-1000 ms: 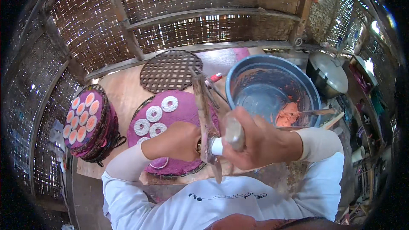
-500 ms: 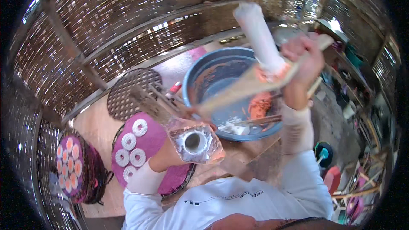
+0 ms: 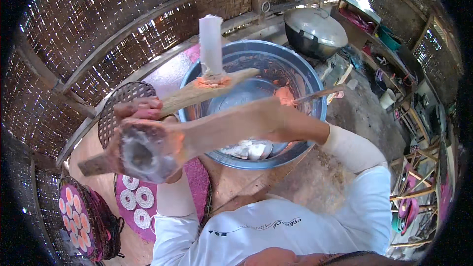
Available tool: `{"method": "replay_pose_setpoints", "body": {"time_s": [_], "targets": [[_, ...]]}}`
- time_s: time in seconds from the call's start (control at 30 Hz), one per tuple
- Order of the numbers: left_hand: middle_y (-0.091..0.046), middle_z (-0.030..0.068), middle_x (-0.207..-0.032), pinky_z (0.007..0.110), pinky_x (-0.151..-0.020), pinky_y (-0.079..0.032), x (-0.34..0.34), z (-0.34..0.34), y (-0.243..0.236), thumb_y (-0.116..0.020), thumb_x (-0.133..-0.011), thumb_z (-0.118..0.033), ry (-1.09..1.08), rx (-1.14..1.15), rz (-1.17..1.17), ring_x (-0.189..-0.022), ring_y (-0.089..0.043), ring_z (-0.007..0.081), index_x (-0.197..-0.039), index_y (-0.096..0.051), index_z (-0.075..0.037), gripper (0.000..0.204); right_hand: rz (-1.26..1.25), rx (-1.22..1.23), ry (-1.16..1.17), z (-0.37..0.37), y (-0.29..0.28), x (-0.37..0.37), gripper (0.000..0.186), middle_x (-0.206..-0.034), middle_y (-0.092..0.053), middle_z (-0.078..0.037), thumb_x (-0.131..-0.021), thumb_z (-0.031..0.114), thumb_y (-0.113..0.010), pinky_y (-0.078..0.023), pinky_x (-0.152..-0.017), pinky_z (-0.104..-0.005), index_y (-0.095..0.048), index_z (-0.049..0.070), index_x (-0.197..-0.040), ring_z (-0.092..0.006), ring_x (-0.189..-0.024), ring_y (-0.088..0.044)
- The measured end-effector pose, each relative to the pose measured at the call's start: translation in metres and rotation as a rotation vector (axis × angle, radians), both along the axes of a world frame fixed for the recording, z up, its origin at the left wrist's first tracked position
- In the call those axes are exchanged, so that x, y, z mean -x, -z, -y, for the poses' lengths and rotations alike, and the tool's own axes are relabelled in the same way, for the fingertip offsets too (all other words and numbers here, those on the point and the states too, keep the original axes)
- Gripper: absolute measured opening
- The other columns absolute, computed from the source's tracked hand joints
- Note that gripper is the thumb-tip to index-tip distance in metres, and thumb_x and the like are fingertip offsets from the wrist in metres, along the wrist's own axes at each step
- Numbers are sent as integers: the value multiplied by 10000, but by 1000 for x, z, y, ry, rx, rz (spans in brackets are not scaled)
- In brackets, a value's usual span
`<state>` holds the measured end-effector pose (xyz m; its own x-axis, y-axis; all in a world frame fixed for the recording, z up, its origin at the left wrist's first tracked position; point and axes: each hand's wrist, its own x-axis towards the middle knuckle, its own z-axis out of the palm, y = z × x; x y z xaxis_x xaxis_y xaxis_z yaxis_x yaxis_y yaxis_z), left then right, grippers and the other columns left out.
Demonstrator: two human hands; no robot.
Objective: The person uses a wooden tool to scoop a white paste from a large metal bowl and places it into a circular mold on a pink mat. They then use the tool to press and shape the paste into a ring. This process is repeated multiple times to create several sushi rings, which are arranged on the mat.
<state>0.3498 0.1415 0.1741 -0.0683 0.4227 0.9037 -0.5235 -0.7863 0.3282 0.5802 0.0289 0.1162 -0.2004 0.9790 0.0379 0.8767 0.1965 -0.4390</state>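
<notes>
My left hand (image 3: 141, 108) is closed round the wooden bar of a plunger (image 3: 212, 47), whose white cylinder stands upright with orange dough smeared at its base. In front of the left wrist is a block-shaped wooden press mould (image 3: 143, 153). Whitish paste lines its round hole, and a flat bar runs through to both sides. My right hand (image 3: 298, 124) is at the bar's right end, its fingers mostly hidden behind the wood. Beyond lies a blue-grey basin (image 3: 251, 162) with orange dough (image 3: 284, 95) and white dough (image 3: 253, 149) inside.
White dough rings (image 3: 144, 197) lie on a purple round mat (image 3: 197, 180) at lower left. Beside it stands a stack of trays (image 3: 103, 216) topped with orange-and-white rounds. A lattice tray (image 3: 116, 113) rests behind. A lidded pot (image 3: 315, 27) sits at far right; a stick (image 3: 320, 93) leans in the basin.
The plunger has passed from my right hand to my left, moving leftward. My right hand has come down to the mould's bar. The view has shifted too.
</notes>
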Motion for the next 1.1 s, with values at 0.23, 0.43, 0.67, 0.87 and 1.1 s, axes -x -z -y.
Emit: {"method": "replay_pose_setpoints", "body": {"time_s": [0.23, 0.43, 0.67, 0.87, 1.1], "targets": [[-536, 120, -887, 331, -780, -449, -13, -36, 59, -680, -742, -223, -260, 90, -246, -811, -541, 194, -928, -438, -35, 359, 464, 455, -63, -3, 8, -9, 239, -775, -623, -166, -709, 142, -544, -488, -624, -439, -612, 10, -897, -299, -733, -628], [-505, 81, -828, 285, -719, -435, -28, -29, 57, -704, -721, -247, -341, 190, -301, -770, -525, 163, -919, -382, -45, 429, 552, 427, 83, 2, -75, -16, 113, -714, -626, -140, -716, 109, -544, -490, -550, -411, -584, 49, -802, -299, -655, -633], [-624, 81, -822, 297, -785, -447, -2, -58, 78, -690, -686, -162, -173, 246, -617, -843, -569, 184, -850, -606, -29, 227, 574, 484, 165, 7, -17, -45, 128, -719, -628, -148, -746, 133, -530, -490, -564, -424, -593, 55, -826, -321, -660, -629], [-590, 63, -905, 264, -794, -450, 0, -55, 75, -701, -631, -36, -192, 52, -648, -897, -551, 172, -969, -633, -38, 344, 454, 528, 124, 7, -4, -48, 157, -711, -620, -161, -757, 181, -517, -483, -576, -442, -603, 68, -823, -334, -662, -619], [-501, 30, -920, 280, -806, -433, -11, -40, 63, -732, -603, -138, -239, 136, -682, -874, -527, 165, -947, -652, -80, 358, 332, 534, 36, -14, 9, -41, 169, -659, -590, -160, -806, 209, -495, -457, -605, -445, -600, 76, -797, -337, -653, -593]]}}
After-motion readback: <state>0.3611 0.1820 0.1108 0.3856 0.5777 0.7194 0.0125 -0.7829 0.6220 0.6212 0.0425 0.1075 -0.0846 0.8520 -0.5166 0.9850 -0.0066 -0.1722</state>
